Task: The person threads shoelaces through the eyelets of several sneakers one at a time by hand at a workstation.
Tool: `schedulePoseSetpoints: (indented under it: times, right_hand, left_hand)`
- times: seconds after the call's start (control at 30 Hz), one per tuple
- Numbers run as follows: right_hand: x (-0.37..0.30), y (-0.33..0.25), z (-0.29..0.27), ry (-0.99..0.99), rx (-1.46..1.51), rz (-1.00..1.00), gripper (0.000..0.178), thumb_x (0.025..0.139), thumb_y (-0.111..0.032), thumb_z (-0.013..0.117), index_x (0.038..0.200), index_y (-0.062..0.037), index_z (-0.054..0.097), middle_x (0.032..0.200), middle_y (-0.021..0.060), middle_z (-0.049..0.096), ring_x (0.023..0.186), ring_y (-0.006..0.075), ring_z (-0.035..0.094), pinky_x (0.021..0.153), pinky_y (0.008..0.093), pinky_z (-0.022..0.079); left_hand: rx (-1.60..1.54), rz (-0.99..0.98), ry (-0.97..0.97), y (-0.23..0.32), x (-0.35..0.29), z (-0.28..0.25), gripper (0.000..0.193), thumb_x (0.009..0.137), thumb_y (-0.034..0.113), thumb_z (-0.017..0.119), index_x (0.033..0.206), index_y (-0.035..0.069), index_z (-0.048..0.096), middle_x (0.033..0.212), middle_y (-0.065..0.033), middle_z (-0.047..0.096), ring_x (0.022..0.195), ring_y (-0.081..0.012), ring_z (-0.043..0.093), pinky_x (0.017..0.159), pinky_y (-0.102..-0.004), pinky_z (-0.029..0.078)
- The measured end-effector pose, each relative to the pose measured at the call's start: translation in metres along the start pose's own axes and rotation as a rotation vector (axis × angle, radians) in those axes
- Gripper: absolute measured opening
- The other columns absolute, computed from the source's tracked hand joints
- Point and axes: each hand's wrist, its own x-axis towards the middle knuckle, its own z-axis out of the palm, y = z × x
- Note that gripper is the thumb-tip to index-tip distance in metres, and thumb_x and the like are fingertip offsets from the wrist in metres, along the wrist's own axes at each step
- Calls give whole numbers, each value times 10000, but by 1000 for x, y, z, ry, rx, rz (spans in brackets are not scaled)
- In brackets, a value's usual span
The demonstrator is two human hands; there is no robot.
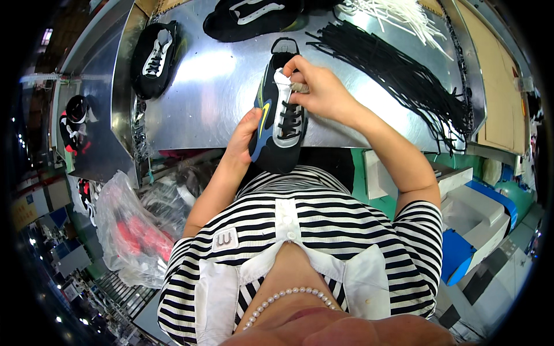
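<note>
A black sneaker (278, 135) with a blue and yellow side and black laces rests at the near edge of the metal table, its toe toward me. My left hand (244, 136) is closed on the sneaker's side near the toe. At the shoe's upper end, my right hand (316, 91) pinches the white tongue (283, 79) above the laces. A beige wrap shows on one right finger. The right fingers partly hide the shoe's opening, while the heel loop sticks up beyond them.
A bundle of black laces (392, 72) lies to the right on the metal table (213, 104), with white laces (398, 17) behind it. Another laced sneaker (154, 60) sits at the left, and a dark shoe (248, 20) at the back. Plastic bags (130, 230) hang at lower left.
</note>
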Motion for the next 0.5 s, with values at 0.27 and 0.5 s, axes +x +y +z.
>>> schedulePoseSetpoints:
  times: [0.27, 0.5]
  right_hand:
    - [10, -26, 16, 22, 200, -204, 285, 822, -83, 705, 1092, -78, 614, 1055, 94, 714, 941, 276, 693, 789, 350, 515]
    - [16, 60, -66, 547, -109, 151, 238, 956, -255, 653, 1049, -44, 708, 868, 58, 722, 799, 145, 676, 721, 269, 500]
  left_hand:
    - [318, 188, -15, 42, -44, 37, 353, 948, 134, 646, 1265, -2, 571, 1167, -127, 684, 1027, -190, 687, 908, -328, 570]
    - [1480, 647, 567, 180, -102, 75, 151, 903, 108, 666, 1028, 26, 686, 910, -41, 706, 800, -149, 668, 717, -312, 529]
